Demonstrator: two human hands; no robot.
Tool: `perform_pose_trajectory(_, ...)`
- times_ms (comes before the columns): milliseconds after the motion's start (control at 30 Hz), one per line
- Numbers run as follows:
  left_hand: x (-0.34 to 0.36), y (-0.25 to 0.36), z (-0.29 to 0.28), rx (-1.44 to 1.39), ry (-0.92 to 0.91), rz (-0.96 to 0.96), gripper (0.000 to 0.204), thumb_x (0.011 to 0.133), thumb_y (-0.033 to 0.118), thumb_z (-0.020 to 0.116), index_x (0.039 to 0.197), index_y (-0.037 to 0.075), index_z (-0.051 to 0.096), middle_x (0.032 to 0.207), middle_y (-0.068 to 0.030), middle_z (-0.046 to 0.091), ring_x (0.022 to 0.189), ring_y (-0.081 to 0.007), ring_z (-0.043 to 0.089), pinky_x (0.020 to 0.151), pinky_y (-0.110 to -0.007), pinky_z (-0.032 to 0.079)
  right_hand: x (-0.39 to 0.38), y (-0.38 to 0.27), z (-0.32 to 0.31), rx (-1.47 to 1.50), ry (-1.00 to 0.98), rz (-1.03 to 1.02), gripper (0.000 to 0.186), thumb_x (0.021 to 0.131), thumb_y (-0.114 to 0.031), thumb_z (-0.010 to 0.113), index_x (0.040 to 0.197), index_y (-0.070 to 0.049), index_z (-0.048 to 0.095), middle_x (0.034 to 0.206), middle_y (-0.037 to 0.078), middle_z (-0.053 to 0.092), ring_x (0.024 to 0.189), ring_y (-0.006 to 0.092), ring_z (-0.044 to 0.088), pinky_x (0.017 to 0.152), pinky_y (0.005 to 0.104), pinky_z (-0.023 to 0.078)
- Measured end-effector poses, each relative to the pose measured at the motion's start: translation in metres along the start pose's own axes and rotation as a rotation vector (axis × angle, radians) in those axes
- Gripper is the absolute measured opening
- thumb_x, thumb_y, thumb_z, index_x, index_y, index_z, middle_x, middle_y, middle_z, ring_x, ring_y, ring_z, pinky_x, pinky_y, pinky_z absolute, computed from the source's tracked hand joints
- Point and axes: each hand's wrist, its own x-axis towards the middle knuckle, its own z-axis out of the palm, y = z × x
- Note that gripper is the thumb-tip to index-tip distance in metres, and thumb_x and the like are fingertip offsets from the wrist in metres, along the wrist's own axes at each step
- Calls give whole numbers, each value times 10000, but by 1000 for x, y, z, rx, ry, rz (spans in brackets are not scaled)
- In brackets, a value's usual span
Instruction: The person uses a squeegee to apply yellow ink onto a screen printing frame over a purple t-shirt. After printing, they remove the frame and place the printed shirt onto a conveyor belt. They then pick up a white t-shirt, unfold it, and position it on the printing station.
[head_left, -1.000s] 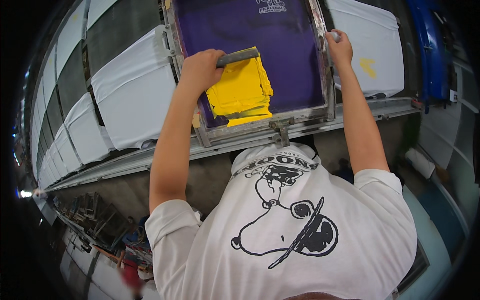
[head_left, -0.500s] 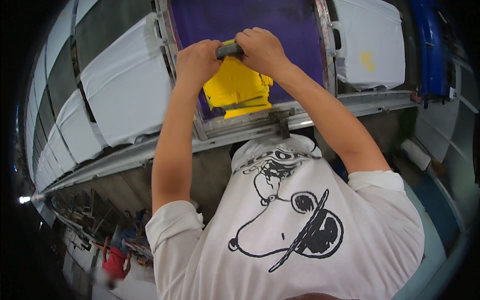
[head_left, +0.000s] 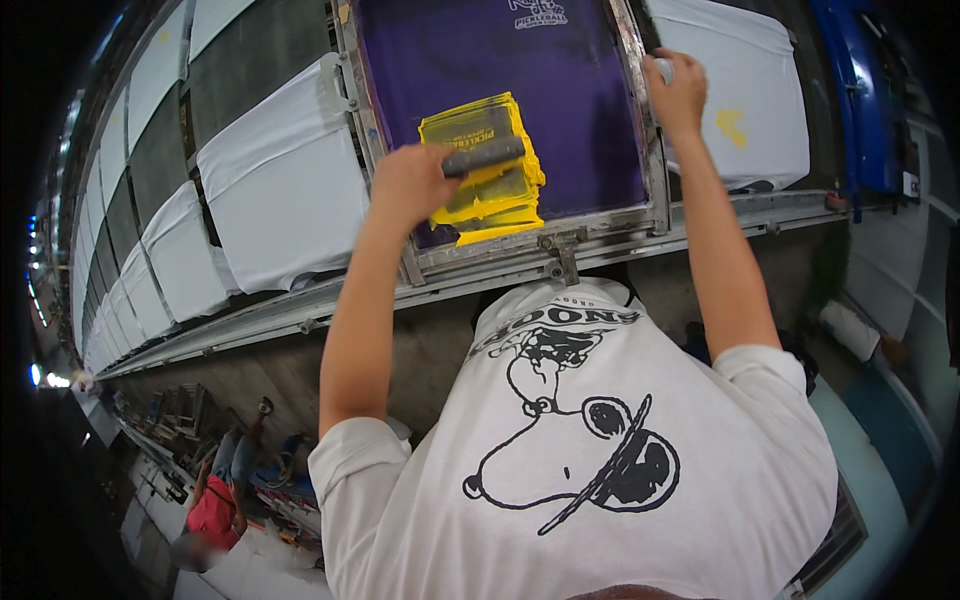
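1. Plainly, the left hand [head_left: 412, 185] is closed around the left end of a dark grey bar-shaped squeegee [head_left: 486, 157]; the bar's other end sticks out to the right, free of the fingers.
2. The squeegee lies over a squarish patch of glossy yellow paste [head_left: 465, 118], crossing it from side to side. Above the bar the coat is thin, with faint dark lettering showing through; thicker ridges run down the right edge and along the bottom.
3. The patch sits on the lower left part of a deep purple flat screen [head_left: 585, 110], with a small pale printed emblem near the top.
4. The right hand [head_left: 678, 95] has its fingers curled on a pale rounded handle [head_left: 664, 70] at the right side of the scuffed silver metal frame [head_left: 655, 180]. Fingers cover most of this handle, so its full shape is uncertain.
5. A small metal clamp [head_left: 562, 257] stands at the frame's near edge, by a long silver metal rail [head_left: 270, 328].
6. Either side: a white cloth-covered board [head_left: 280, 175] to the left, and a second white cloth-covered board [head_left: 755, 70] to the right, bearing a yellow smear [head_left: 731, 127].
7. Farther out: an upright blue panel [head_left: 866, 110] at right; a person in a red top [head_left: 212, 508] at lower left.
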Motion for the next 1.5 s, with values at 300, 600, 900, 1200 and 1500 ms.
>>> perform_pose_trajectory(300,0,-23,48,-6,304,41,462,698,8,706,1149,108,723,1158,-84,722,1084,-315,669,921,-438,546,-4,49,51,433,-302,589,494,900,-454,703,1196,-62,751,929,140,754,866,270,712,803,387,538)
perform_pose_trajectory(600,-134,29,111,-138,385,135,647,631,-58,729,1261,75,667,1306,-103,643,1233,-313,602,1041,-445,474,21,34,-2,666,-202,678,381,931,-375,764,1089,-28,759,801,11,664,695,102,560,633,273,443)
perform_pose_trajectory(900,-234,-126,27,-287,268,50,647,634,-49,727,1265,89,693,1280,-112,691,1196,-322,643,999,-432,520,-35,-160,13,776,-228,642,324,947,-310,766,1129,-42,757,878,-8,697,724,62,571,642,233,453)
perform_pose_trajectory(1200,-322,-326,-12,-259,72,-116,534,688,-18,765,1208,94,723,1249,-100,710,1205,-329,630,1035,-432,494,-144,-399,101,528,-234,597,298,882,-364,704,1009,-106,781,844,109,752,753,247,699,734,403,546)
perform_pose_trajectory(1500,-322,-366,-47,-170,26,-42,510,702,54,806,1202,63,713,1248,-106,710,1191,-323,638,1006,-435,507,-141,-440,103,371,-267,658,357,879,-404,663,1127,-162,747,995,114,769,963,313,724,864,433,554)
